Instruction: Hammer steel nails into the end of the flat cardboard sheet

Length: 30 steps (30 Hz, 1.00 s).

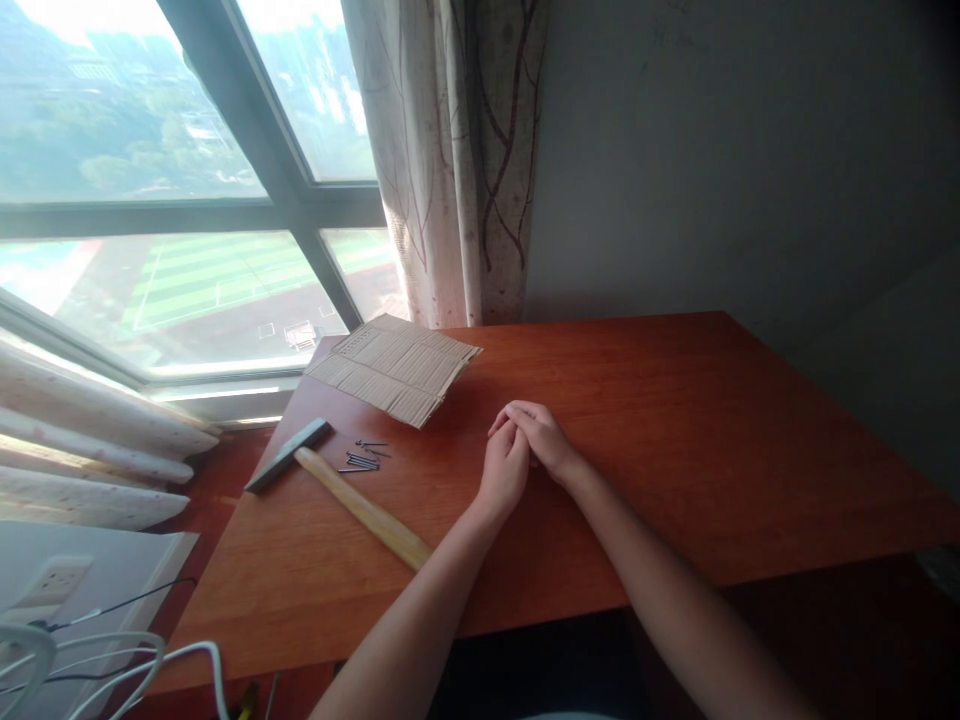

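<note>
The wooden table [675, 420] carries a flattened cardboard sheet [394, 365] at its far left corner and, nearer the person, a hammer [352, 495] lying flat, steel head toward the window. Both hands rest at table centre, the right hand [544, 437] laid over the left hand [504, 472], fingers pressed together and clasped on each other, gripping no object. The hammer lies apart to the left of the fingers, with a small cluster of nails [365, 457] just beside its handle, between hammer head and hands.

Curtain [457, 150], window [187, 150], white cables [176, 655].
</note>
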{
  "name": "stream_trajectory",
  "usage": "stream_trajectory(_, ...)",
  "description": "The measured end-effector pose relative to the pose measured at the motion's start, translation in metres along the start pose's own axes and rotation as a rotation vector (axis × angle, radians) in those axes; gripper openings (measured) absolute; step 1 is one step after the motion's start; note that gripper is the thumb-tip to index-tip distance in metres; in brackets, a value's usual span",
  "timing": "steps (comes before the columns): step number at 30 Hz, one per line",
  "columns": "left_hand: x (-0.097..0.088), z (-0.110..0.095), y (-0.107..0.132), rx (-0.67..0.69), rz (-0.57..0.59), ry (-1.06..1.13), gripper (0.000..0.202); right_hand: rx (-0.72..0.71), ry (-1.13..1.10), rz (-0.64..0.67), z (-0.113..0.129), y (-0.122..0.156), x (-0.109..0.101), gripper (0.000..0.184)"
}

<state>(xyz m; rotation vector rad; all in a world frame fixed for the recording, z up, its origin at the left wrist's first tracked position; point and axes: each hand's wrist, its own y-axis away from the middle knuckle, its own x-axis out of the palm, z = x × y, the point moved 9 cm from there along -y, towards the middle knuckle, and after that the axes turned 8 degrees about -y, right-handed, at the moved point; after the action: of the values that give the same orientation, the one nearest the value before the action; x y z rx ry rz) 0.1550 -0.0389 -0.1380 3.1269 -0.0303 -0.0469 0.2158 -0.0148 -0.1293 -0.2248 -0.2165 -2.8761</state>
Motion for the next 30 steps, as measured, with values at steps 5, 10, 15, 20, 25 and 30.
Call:
stream_trajectory(5, 0.001, -0.001, 0.0, 0.018, 0.012, -0.003, 0.032, -0.003, 0.001, 0.002, -0.002, -0.001, 0.0, 0.034)
stream_trajectory(10, 0.001, -0.001, 0.001, 0.027, 0.022, -0.001, 0.032, -0.005, -0.007, 0.003, -0.002, -0.001, 0.0, 0.034)
stream_trajectory(15, 0.002, 0.003, -0.002, 0.025, 0.027, -0.002, 0.034, -0.001, -0.017, 0.002, -0.002, -0.001, -0.001, 0.033)
stream_trajectory(20, 0.0, 0.003, 0.006, 0.006, 0.042, -0.03, 0.028, 0.011, -0.044, 0.021, -0.004, -0.003, -0.001, 0.029)
stream_trajectory(25, -0.009, -0.031, 0.053, 0.163, 0.187, -0.512, 0.02, -0.035, -0.09, 0.032, -0.003, -0.005, 0.001, 0.027)
stream_trajectory(30, -0.075, -0.056, 0.086, 0.144, 0.052, -0.908, 0.026, -0.052, -0.083, 0.053, -0.003, -0.004, 0.008, 0.026)
